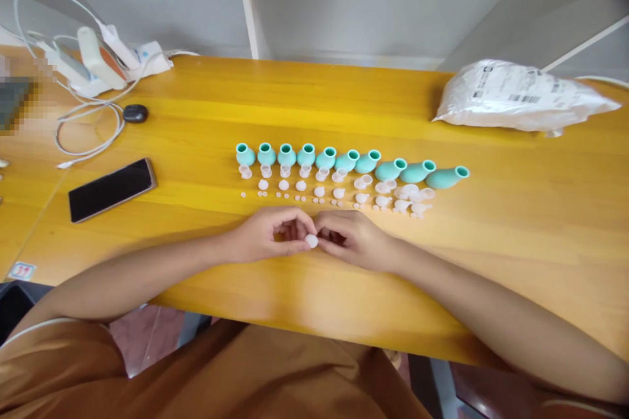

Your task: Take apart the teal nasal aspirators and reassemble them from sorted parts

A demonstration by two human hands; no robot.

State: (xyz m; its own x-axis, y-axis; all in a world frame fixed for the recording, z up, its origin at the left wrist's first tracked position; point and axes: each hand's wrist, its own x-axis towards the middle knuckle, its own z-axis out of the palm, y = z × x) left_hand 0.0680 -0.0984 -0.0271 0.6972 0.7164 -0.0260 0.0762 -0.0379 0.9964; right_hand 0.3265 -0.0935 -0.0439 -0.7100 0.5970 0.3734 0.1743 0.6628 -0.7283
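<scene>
Just in front of the rows of parts, my left hand (pixel 281 233) pinches a small white round piece (pixel 311 241) between thumb and fingertips. My right hand (pixel 354 239) meets it from the right, its fingers closed at the piece's edge; whether they hold something tiny is hidden. Beyond them stands a row of teal bulbs (pixel 308 154) with open necks, those at the right lying tilted. Nearer come translucent cup-like pieces (pixel 322 174), white round pieces (pixel 301 186) and tiny discs (pixel 278 195), mostly in pairs. A single tiny disc (pixel 243 194) lies at the left end.
A dark-screened phone (pixel 113 190) lies at the left. Behind it are a black earbud-like case (pixel 135 113), a white coiled cable (pixel 88 152) and a power strip with chargers (pixel 152 57). A white plastic parcel (pixel 523 97) sits at the back right, before the grey partition (pixel 344 6).
</scene>
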